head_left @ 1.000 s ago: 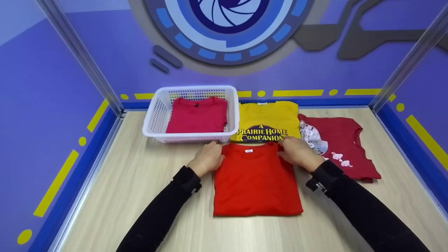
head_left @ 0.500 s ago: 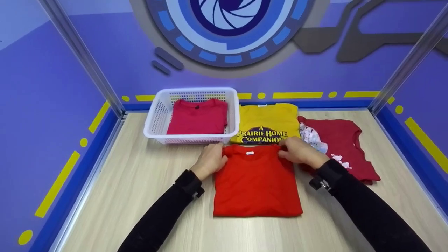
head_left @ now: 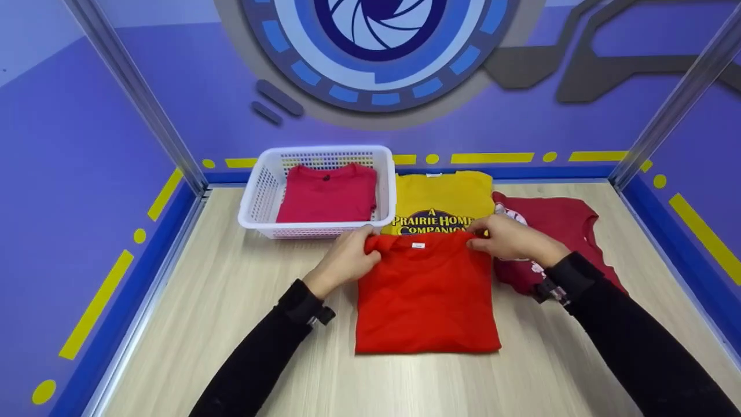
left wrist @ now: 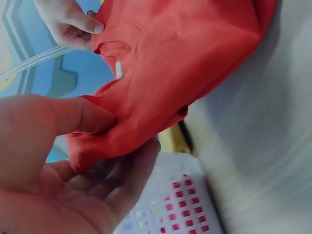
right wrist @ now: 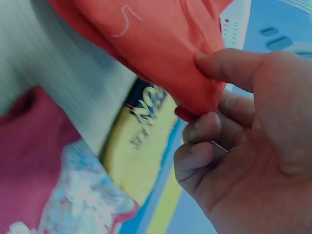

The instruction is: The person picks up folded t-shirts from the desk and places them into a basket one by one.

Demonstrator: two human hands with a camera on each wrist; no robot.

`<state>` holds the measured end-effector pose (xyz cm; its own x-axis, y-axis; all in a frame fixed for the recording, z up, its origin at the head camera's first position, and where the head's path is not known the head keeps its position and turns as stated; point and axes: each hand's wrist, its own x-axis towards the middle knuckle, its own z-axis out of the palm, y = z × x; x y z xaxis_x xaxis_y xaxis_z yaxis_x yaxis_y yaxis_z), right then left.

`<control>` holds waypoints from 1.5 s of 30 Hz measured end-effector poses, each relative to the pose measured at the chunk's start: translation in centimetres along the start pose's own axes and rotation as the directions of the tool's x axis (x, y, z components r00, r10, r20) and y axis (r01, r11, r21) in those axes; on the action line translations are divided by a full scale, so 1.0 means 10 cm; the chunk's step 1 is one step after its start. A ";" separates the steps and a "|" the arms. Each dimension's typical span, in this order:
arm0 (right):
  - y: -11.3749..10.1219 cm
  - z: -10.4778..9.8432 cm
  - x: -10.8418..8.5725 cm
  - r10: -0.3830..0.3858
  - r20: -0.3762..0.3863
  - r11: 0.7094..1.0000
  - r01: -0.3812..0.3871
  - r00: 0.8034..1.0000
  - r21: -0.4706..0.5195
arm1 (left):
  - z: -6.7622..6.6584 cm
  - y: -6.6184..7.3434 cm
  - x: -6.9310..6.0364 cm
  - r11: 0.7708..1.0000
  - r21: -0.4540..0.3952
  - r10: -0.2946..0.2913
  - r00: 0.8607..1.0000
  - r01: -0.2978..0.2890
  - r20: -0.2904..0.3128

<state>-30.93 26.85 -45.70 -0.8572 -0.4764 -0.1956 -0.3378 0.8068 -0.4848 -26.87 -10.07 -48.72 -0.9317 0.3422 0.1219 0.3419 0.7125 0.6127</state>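
A folded red T-shirt (head_left: 427, 301) with a white neck label lies in the middle of the head view, its far edge lifted off the table. My left hand (head_left: 348, 255) pinches its far left corner; in the left wrist view the thumb (left wrist: 92, 116) lies on top of the cloth with fingers beneath. The far right corner is pinched by my right hand (head_left: 509, 238), and the right wrist view shows that thumb (right wrist: 229, 66) pressing the fabric. Just beyond the lifted edge lies a folded yellow T-shirt (head_left: 443, 194) with printed lettering, partly covered by the red one.
A white perforated basket (head_left: 246, 217) at the back left holds a folded pink-red shirt (head_left: 327, 197). On the right lies a dark red shirt (head_left: 556, 217) with white prints, partly behind my right hand. Printed panels wall the wooden table (head_left: 231, 301) at the back and sides.
Both hands have raised the red T-shirt's far edge, which now overlaps the yellow shirt's lettering. My right hand has shifted slightly rightward, and the shirt's near edge has moved a little away from me.
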 end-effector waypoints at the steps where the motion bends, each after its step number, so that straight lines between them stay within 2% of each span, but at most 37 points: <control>1: -0.02 -0.04 -0.03 -0.009 -0.010 1.000 0.009 1.000 -0.004 | -0.03 0.01 0.00 1.000 -0.011 0.006 1.000 -0.006 0.004; 9: -0.28 -0.34 -0.23 -0.051 -0.110 0.998 0.048 0.993 -0.029 | -0.41 0.11 0.00 0.995 -0.074 0.065 0.998 -0.063 0.018; 15: -0.45 -0.58 -0.38 -0.014 -0.147 1.000 0.014 0.989 -0.006 | -0.69 0.21 -0.04 0.984 -0.122 0.131 0.991 -0.133 -0.021; 19: -0.53 -0.66 -0.45 -0.063 -0.214 0.998 0.058 0.975 -0.032 | -0.85 0.27 -0.10 0.979 -0.124 0.150 0.986 -0.159 -0.079; 25: -0.70 -0.60 -0.44 -0.188 -0.333 0.982 0.173 0.924 -0.075 | -1.09 0.20 -0.21 0.980 -0.096 0.156 0.973 -0.173 -0.168; 29: -0.80 -0.49 -0.38 -0.242 -0.382 0.970 0.218 0.892 -0.104 | -1.17 0.10 -0.26 0.985 -0.043 0.156 0.967 -0.168 -0.203; 32: -0.84 -0.44 -0.34 -0.248 -0.392 0.969 0.231 0.886 -0.092 | -1.20 0.06 -0.30 0.986 -0.026 0.155 0.964 -0.164 -0.217; 37: -0.94 -0.43 -0.31 -0.262 -0.369 0.963 0.266 0.892 -0.043 | -1.32 0.01 -0.40 0.986 -0.044 0.144 0.958 -0.160 -0.247; 41: -1.06 -0.42 -0.22 -0.296 -0.391 0.949 0.314 0.871 -0.020 | -1.46 -0.05 -0.44 0.986 -0.044 0.144 0.947 -0.164 -0.287; 45: -1.17 -0.32 -0.01 -0.320 -0.425 0.937 0.348 0.847 -0.013 | -1.57 -0.18 -0.44 0.993 -0.034 0.095 0.943 -0.112 -0.319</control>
<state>-28.13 18.53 -37.29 -0.7826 -0.5132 0.3522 -0.6202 0.5948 -0.5115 -25.31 -22.47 -38.07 -0.8852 0.1956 0.4221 0.4395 0.6488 0.6212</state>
